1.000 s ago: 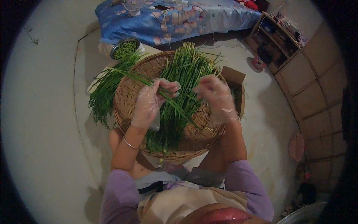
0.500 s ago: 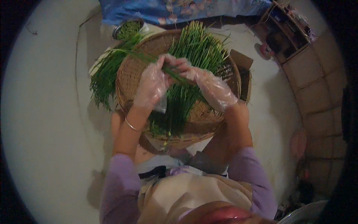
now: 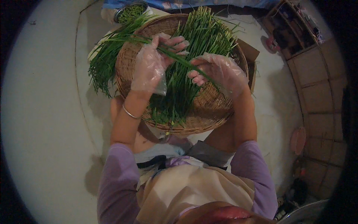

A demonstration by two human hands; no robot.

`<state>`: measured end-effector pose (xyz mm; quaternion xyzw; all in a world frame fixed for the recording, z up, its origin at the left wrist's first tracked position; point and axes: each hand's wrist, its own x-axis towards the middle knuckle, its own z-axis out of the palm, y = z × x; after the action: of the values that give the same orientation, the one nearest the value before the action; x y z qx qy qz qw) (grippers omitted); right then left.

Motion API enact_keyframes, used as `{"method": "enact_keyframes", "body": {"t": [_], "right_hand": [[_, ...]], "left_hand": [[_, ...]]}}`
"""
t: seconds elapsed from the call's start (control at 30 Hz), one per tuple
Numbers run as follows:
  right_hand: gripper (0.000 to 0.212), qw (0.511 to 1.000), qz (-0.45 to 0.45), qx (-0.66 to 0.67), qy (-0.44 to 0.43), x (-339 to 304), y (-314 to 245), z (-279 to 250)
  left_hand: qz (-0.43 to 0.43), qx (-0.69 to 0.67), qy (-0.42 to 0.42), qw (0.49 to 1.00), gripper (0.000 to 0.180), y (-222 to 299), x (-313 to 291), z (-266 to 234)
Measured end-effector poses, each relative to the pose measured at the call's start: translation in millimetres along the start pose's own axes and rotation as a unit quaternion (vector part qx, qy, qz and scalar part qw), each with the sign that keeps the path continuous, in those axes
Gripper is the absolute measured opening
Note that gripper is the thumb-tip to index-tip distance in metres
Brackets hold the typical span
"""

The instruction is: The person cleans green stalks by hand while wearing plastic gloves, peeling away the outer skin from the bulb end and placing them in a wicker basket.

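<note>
Green stalks (image 3: pixel 182 60), gripped by the left hand (image 3: pixel 152 63), slant down into the curled right hand (image 3: pixel 223 71).

1 head-worn fisheye view from above, steeply downward, the held green stalks (image 3: pixel 182 60) close below

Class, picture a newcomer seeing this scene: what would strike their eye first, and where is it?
Probably the round wicker basket in the middle, with a heap of long green stalks across it. Above it, in clear plastic gloves, the left hand holds a few green blades that slant down to the right hand. Another leafy bunch lies left of the basket.
</note>
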<state>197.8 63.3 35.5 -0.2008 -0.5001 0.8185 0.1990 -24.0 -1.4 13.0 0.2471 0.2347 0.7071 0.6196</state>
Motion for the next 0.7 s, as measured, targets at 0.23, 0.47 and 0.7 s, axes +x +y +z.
{"method": "enact_keyframes", "body": {"t": [0.23, 0.47, 0.7], "right_hand": [[0.067, 0.998, 0.005, -0.011, 0.066, 2, 4, -4], [0.061, 0.993, -0.073, -0.09, 0.008, 0, 6, -14], [0.052, 0.991, -0.019, -0.116, 0.062, 1, 6, -16]], "left_hand": [[0.023, 0.017, 0.041, 0.999, 0.031, -5, 0, -1], [0.015, 0.023, 0.021, 0.999, 0.029, -4, 0, -4], [0.017, 0.034, 0.031, 0.999, 0.029, -5, 0, 0]]}}
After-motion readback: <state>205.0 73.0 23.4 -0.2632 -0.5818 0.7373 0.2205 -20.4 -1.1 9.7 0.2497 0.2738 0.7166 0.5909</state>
